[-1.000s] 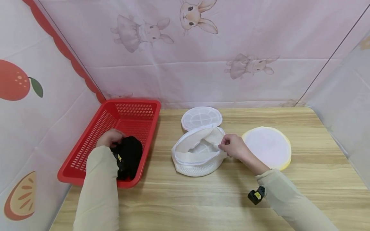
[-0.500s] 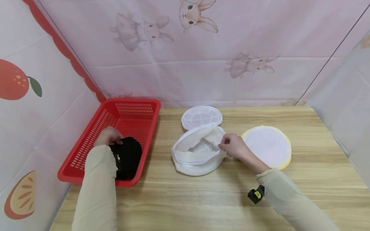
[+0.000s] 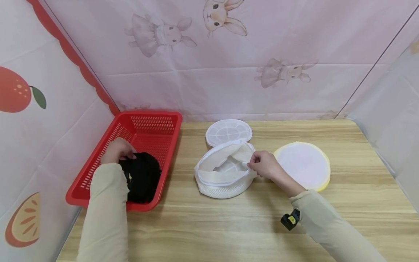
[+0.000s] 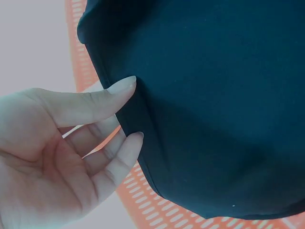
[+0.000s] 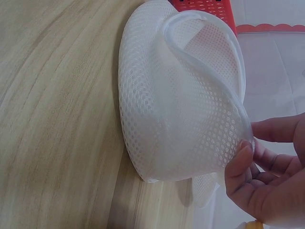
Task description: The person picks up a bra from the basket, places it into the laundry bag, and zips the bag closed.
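Note:
In the red basket lies a piece of black cloth (image 3: 144,178), smooth with a folded edge. My left hand (image 3: 118,150) pinches that edge, thumb on top, as the left wrist view shows with the dark cloth (image 4: 205,105) spread out. Its exact kind is hard to tell. On the table stands a white mesh laundry bag (image 3: 222,191), unzipped and gaping. With thumb and fingers my right hand (image 3: 262,163) pinches the right side of its rim; the right wrist view shows the honeycomb mesh (image 5: 167,109) close up.
The red plastic basket (image 3: 176,127) stands at the left of the wooden table (image 3: 209,233). A round white mesh lid (image 3: 229,131) adjoins the bag at the back. Right of it lies a flat white disc with yellow edging (image 3: 304,165). Printed cloth walls enclose the table.
My left hand has shifted a little left and away from me, pulling the cloth's edge with it, and the cloth looks more spread. The right hand and the bag stay put.

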`<state>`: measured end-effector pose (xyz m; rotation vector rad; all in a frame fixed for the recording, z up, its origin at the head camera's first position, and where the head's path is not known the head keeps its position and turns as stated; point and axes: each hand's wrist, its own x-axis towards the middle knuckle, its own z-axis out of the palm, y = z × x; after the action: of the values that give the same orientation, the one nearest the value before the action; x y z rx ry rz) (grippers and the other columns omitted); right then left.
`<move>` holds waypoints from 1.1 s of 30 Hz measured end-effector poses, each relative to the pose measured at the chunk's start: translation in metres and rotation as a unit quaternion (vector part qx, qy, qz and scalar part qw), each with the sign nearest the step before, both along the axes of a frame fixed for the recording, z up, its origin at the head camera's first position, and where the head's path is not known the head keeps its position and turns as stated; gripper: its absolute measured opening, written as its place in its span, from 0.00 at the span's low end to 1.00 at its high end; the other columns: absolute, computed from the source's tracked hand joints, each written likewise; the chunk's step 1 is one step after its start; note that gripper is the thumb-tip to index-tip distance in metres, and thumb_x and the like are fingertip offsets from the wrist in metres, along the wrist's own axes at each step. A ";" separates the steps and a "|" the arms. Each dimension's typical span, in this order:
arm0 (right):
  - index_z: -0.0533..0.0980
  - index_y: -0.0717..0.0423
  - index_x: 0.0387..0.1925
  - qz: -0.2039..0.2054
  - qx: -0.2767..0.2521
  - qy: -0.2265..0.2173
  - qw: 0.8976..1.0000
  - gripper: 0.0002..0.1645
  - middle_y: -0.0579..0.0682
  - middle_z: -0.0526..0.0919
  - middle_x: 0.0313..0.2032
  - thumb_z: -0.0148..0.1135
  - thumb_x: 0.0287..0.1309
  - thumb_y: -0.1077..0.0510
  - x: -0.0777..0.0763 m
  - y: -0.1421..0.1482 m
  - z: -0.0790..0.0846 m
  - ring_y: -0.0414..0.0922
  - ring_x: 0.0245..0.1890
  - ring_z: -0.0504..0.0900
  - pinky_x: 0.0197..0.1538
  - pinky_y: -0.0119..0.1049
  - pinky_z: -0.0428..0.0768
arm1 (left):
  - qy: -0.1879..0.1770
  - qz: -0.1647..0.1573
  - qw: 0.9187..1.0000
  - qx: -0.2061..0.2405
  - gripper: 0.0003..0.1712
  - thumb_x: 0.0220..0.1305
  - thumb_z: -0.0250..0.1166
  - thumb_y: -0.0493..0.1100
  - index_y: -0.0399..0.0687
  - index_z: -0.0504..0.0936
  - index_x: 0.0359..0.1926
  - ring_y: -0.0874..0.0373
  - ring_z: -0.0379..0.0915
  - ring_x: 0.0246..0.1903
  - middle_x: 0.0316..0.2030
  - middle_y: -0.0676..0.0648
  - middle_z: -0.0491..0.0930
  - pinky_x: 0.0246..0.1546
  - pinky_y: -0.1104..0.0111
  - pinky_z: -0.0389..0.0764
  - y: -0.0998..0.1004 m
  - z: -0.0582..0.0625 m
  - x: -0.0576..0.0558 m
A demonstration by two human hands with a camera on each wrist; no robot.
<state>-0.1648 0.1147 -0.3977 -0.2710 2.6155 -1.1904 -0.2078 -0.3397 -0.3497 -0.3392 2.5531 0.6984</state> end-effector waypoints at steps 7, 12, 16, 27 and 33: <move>0.71 0.60 0.21 -0.002 -0.001 -0.008 1.000 0.09 0.47 0.70 0.15 0.59 0.55 0.63 0.001 -0.001 0.002 0.39 0.13 0.69 0.17 0.31 0.70 | 0.025 0.009 1.000 -0.007 0.11 0.52 0.68 0.39 0.34 0.78 0.33 0.53 0.72 0.28 0.28 0.45 0.74 0.29 0.65 0.80 0.001 0.020 -0.001; 0.71 0.61 0.22 -0.001 -0.001 -0.009 1.000 0.09 0.48 0.70 0.14 0.59 0.54 0.63 0.001 0.000 0.002 0.40 0.13 0.69 0.17 0.30 0.69 | 0.033 -0.001 0.999 0.011 0.10 0.53 0.66 0.37 0.32 0.80 0.33 0.53 0.72 0.30 0.26 0.48 0.76 0.30 0.64 0.80 0.001 0.029 0.001; 0.71 0.61 0.21 -0.001 0.001 -0.009 1.000 0.09 0.47 0.69 0.14 0.59 0.54 0.63 0.000 0.000 0.002 0.39 0.12 0.69 0.17 0.30 0.69 | 0.048 0.018 0.998 0.033 0.12 0.54 0.65 0.36 0.29 0.80 0.36 0.51 0.71 0.31 0.27 0.48 0.76 0.32 0.62 0.80 0.002 0.033 0.004; 0.71 0.61 0.21 0.001 0.000 -0.005 1.000 0.09 0.48 0.70 0.15 0.59 0.55 0.64 0.000 0.000 0.002 0.39 0.13 0.69 0.17 0.30 0.71 | 0.092 0.061 0.994 0.016 0.18 0.54 0.66 0.39 0.29 0.78 0.42 0.46 0.70 0.36 0.34 0.42 0.76 0.34 0.60 0.80 0.005 0.034 0.008; 0.71 0.61 0.22 0.002 0.000 -0.006 1.000 0.09 0.48 0.70 0.15 0.59 0.54 0.64 0.000 0.000 0.000 0.39 0.13 0.69 0.17 0.30 0.70 | 0.091 0.063 0.994 -0.002 0.18 0.55 0.66 0.40 0.30 0.78 0.43 0.46 0.72 0.35 0.35 0.40 0.77 0.31 0.63 0.80 0.004 0.024 0.011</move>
<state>-0.1645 0.1146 -0.3974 -0.2682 2.6028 -1.1855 -0.1972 -0.3352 -0.3257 -0.4590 2.7233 0.8049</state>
